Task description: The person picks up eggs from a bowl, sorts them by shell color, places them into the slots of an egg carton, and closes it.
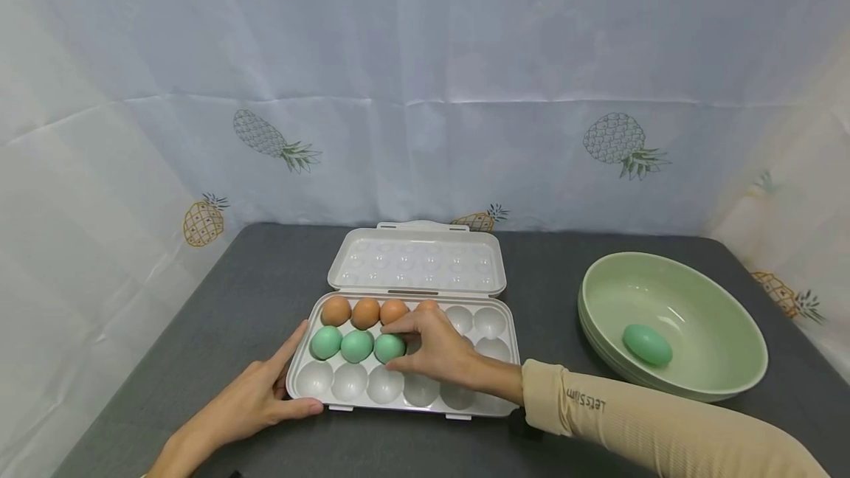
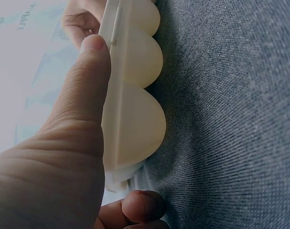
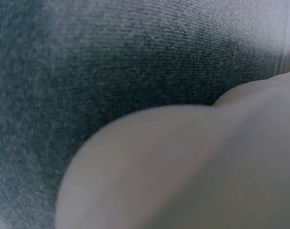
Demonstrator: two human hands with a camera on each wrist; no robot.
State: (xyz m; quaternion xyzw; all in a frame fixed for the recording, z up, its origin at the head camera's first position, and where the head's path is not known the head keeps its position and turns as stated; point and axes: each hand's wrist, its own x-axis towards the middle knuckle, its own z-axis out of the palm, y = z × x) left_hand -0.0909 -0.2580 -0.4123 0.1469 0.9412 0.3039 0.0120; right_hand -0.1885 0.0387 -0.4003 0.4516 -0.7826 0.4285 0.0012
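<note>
An opened egg carton [image 1: 350, 382] lies on the dark table, its lid tipped back. My left hand [image 1: 246, 397] grips the carton's near left corner, thumb along the front rim and fingers at the side. In the left wrist view, the thumb [image 2: 85, 81] presses the rim beside the rounded cups. My right hand [image 1: 438, 345] pinches a green egg [image 1: 388, 349] at a middle-row cup, right of two other green eggs [image 1: 356, 346]. Several brown eggs [image 1: 366, 313] fill the back row's left part; one is partly hidden by the right hand. The right wrist view shows only carton cups [image 3: 135, 162] and cloth.
Stacked pale green bowls [image 1: 704, 308] stand on the right of the table, with one green egg [image 1: 647, 345] inside the top one. The carton's lid [image 1: 418, 260] leans back toward a pineapple-print curtain [image 1: 425, 161] behind the table. The front row of cups holds no eggs.
</note>
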